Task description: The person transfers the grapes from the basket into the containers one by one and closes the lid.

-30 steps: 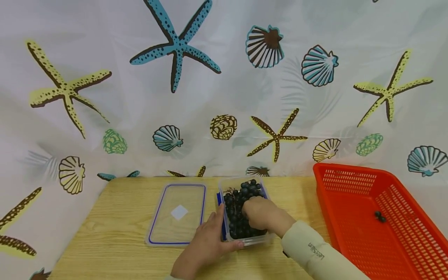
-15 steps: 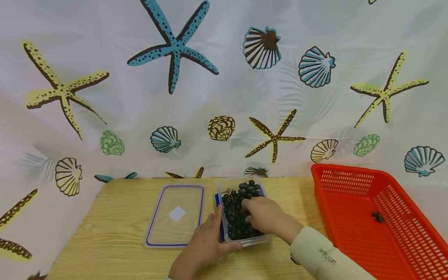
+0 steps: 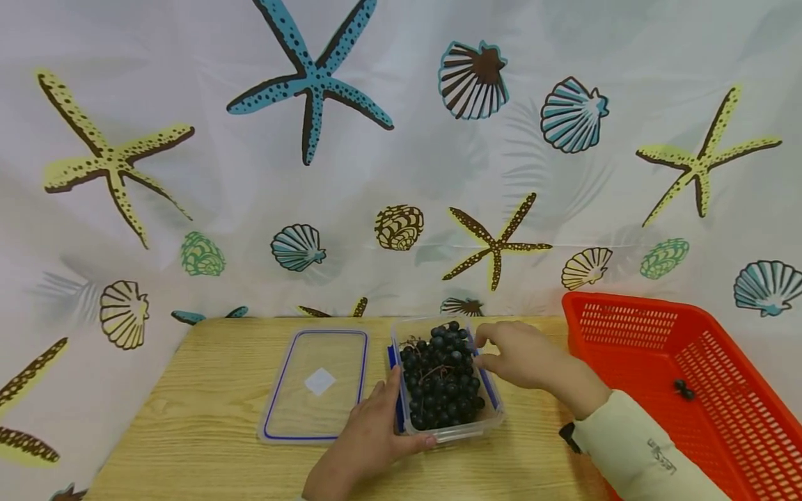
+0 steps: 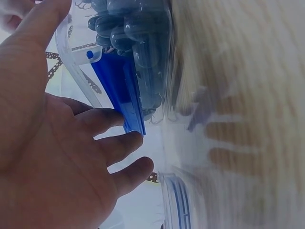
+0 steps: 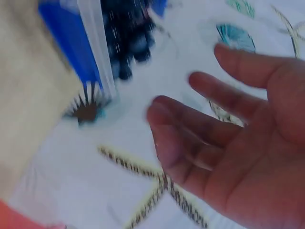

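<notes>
A clear plastic food container (image 3: pixel 460 434) stands on the table, filled with dark grapes (image 3: pixel 441 379) on brown stems. My left hand (image 3: pixel 370 435) rests along its left side and near corner, the fingers fairly straight and the thumb at the front rim. In the left wrist view those fingertips lie at the blue side clip (image 4: pixel 119 86). My right hand (image 3: pixel 523 355) is beside the container's right rim, fingers loosely bent and holding nothing. The right wrist view shows its palm bare, with the grapes (image 5: pixel 128 38) beyond the fingertips.
The clear lid (image 3: pixel 313 410) with a blue seal lies flat on the wooden table (image 3: pixel 207 390), left of the container. At the right stands a red plastic basket (image 3: pixel 633 417) with a few loose grapes (image 3: pixel 684 390) in it. A patterned curtain (image 3: pixel 351 181) hangs behind.
My right hand has come up out of the container and moved right, past its rim, with its fingers loosened. More grapes now show. My left hand stays at the container.
</notes>
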Tool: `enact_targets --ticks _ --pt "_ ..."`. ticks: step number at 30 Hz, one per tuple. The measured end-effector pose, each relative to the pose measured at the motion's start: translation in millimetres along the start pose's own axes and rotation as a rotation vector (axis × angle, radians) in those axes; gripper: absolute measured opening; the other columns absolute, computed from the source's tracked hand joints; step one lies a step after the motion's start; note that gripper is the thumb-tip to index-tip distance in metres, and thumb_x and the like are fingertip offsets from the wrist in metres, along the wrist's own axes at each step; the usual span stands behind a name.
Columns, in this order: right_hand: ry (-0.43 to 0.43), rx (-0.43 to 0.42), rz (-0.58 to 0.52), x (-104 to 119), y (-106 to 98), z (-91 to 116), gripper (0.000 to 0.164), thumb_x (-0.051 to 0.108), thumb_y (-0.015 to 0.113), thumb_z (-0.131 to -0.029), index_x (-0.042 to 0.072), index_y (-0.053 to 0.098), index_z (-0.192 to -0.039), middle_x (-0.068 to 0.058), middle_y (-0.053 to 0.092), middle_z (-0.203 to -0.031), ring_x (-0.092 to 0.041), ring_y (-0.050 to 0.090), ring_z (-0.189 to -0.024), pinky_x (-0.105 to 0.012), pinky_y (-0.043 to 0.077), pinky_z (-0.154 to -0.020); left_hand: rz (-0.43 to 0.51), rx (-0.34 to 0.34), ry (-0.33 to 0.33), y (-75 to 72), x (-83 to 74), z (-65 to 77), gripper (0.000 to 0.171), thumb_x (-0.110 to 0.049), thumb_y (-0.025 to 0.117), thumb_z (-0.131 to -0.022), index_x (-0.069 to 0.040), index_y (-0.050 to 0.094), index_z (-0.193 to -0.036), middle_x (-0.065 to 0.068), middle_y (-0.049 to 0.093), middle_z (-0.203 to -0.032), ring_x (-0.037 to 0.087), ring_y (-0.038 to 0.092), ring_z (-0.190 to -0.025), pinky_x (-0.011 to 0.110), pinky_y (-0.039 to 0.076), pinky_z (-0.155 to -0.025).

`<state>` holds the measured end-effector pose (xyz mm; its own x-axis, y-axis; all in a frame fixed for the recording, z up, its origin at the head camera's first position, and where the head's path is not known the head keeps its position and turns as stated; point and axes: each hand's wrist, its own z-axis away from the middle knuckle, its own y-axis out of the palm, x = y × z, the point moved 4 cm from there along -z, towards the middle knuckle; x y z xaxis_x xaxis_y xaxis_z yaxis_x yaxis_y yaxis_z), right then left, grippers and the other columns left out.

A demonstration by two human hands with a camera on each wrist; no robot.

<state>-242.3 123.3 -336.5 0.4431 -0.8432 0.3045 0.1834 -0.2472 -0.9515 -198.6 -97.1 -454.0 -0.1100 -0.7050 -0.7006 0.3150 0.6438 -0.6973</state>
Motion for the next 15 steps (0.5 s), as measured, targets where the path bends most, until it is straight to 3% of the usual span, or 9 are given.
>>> enact_targets --ticks 5,15 --pt "-0.001 0.023 -0.023 -25.1 -23.5 14.2 0.025 0.018 0.07 -0.097 0.004 0.068 -0.117 -0.014 0.068 -0.119 -0.037 0.062 -0.112 -0.055 0.049 -0.095 0.006 0.003 -0.005 -0.2 1.5 1.1 0.125 -0.066 0.078 -0.077 -0.013 0.006 -0.164 0.022 0.028 -0.161 0.047 0.022 -0.147 0.07 0.018 -0.111" --pt "0.138 -0.072 -0.041 -88.0 -52.1 39.5 0.025 0.018 0.067 -0.098 0.001 0.068 -0.117 -0.016 0.068 -0.114 -0.038 0.063 -0.103 -0.058 0.051 -0.088 0.012 0.001 0.005 -0.9 3.8 5.1 0.126 -0.068 0.076 -0.077 -0.013 0.004 -0.164 0.025 0.026 -0.161 0.049 0.025 -0.145 0.072 0.022 -0.107"
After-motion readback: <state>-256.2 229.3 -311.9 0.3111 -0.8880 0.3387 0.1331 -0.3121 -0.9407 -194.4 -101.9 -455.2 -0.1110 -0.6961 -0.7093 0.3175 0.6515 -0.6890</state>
